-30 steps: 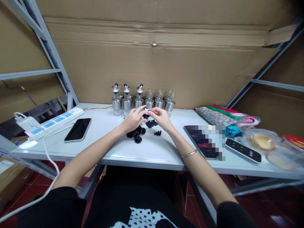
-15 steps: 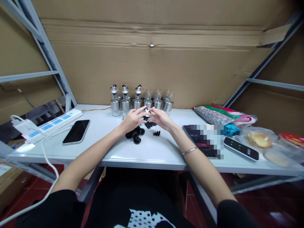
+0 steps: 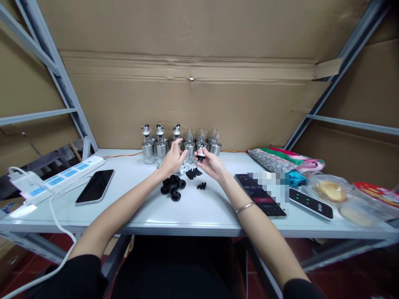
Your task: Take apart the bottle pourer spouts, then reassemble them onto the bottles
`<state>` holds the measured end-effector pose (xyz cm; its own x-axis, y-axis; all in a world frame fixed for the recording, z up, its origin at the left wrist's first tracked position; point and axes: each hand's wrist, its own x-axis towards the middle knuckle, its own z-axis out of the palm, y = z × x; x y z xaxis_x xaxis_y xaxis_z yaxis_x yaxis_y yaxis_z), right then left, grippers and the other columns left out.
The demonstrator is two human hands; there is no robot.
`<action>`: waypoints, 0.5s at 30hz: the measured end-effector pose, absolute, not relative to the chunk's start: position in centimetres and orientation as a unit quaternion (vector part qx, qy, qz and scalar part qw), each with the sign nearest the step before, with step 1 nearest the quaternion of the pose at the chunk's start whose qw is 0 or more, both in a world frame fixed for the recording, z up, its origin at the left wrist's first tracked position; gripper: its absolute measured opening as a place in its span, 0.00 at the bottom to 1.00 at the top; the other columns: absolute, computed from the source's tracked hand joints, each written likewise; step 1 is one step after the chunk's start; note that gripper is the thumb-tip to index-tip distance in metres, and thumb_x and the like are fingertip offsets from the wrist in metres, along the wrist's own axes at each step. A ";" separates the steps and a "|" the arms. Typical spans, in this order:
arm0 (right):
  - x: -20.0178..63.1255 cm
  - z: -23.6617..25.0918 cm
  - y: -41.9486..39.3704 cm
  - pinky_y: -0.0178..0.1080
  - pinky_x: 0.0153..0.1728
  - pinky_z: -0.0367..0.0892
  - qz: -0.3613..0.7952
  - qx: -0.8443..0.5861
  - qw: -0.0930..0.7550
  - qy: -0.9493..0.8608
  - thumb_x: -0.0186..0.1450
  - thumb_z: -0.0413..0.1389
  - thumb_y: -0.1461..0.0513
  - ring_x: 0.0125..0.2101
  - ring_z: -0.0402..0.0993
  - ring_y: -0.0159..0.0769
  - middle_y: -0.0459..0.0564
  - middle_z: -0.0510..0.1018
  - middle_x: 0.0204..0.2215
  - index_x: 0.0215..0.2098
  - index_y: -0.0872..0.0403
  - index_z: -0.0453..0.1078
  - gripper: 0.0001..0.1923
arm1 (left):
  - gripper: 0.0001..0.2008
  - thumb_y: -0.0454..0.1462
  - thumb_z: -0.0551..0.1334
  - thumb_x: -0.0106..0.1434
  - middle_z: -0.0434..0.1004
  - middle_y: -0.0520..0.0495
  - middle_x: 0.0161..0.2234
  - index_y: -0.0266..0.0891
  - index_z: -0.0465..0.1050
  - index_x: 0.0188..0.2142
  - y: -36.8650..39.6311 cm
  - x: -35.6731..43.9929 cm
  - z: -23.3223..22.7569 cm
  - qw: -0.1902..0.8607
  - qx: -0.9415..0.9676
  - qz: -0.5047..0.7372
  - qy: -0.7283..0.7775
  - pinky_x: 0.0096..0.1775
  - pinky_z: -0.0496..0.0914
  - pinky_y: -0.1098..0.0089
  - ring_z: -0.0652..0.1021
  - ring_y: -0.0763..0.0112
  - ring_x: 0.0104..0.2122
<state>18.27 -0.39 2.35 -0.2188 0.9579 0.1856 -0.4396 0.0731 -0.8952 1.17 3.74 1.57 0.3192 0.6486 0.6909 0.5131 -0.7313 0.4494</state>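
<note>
My right hand (image 3: 212,165) grips a silver and black pourer top (image 3: 201,155) above the table. To its left, my left hand (image 3: 173,160) is raised with its fingers apart and nothing in them. Behind both hands stand rows of glass bottles with steel sleeves (image 3: 189,153); three at the left carry pourer tops (image 3: 160,129), while those at the right have bare necks. Below my left hand lies a pile of round black stoppers (image 3: 172,187). Small black levers (image 3: 193,173) and tiny black plugs (image 3: 202,186) sit nearby. Some silvery pieces are partly hidden by my left hand.
A phone (image 3: 95,187) and a white power strip (image 3: 67,176) with a cable lie at the left. At the right are a dark device with a timer (image 3: 260,195), a black slab with green lights (image 3: 311,204), bagged food (image 3: 331,190) and folded cloth (image 3: 280,161).
My left hand has come off the pourer top and moved up and left, its fingers spreading. The pourer top is now in my right hand alone. The camera view has tilted up slightly.
</note>
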 end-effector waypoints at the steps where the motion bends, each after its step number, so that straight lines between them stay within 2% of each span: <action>1: 18.4 2.4 -0.3 0.33 0.23 0.61 0.614 -0.281 0.572 -0.466 0.59 0.56 0.50 0.27 0.69 0.31 0.47 0.74 0.28 0.27 0.52 0.63 0.15 | 0.26 0.40 0.52 0.65 0.59 0.32 0.56 0.36 0.47 0.59 4.4 1.9 1.9 0.088 0.798 0.462 0.377 0.49 0.66 0.59 0.74 0.65 0.43; 5: 18.8 2.5 -0.3 0.36 0.29 0.65 0.592 -0.292 0.578 -0.480 0.59 0.54 0.50 0.33 0.71 0.35 0.48 0.76 0.32 0.30 0.52 0.64 0.13 | 0.28 0.32 0.53 0.62 0.54 0.25 0.59 0.28 0.46 0.60 6.6 4.5 3.1 0.081 0.814 0.397 0.415 0.54 0.61 0.54 0.66 0.54 0.56; 9: 18.6 2.7 -0.5 0.36 0.29 0.65 0.603 -0.271 0.598 -0.454 0.57 0.55 0.52 0.29 0.70 0.33 0.47 0.74 0.28 0.32 0.52 0.67 0.12 | 0.27 0.28 0.52 0.61 0.63 0.22 0.52 0.23 0.46 0.59 7.8 6.0 3.3 0.069 0.816 0.347 0.458 0.52 0.63 0.52 0.68 0.51 0.54; 11: 18.6 2.9 -0.5 0.36 0.27 0.64 0.608 -0.264 0.608 -0.437 0.57 0.55 0.51 0.26 0.68 0.32 0.46 0.71 0.25 0.28 0.52 0.66 0.13 | 0.25 0.29 0.53 0.62 0.63 0.24 0.52 0.25 0.49 0.58 8.1 6.4 3.2 0.061 0.812 0.365 0.451 0.51 0.64 0.54 0.69 0.53 0.53; 15: 18.9 3.1 -0.4 0.36 0.24 0.63 0.582 -0.274 0.636 -0.426 0.56 0.56 0.49 0.21 0.63 0.30 0.44 0.66 0.18 0.17 0.52 0.56 0.20 | 0.18 0.30 0.55 0.62 0.64 0.30 0.50 0.30 0.56 0.52 8.9 7.1 3.2 0.060 0.799 0.413 0.434 0.51 0.64 0.54 0.69 0.56 0.52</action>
<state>18.89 -0.43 3.13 -0.0404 0.9739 0.2234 -0.5062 0.1728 -0.8449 7.10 8.93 3.16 0.2825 0.7432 0.6065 0.6435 -0.6158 0.4547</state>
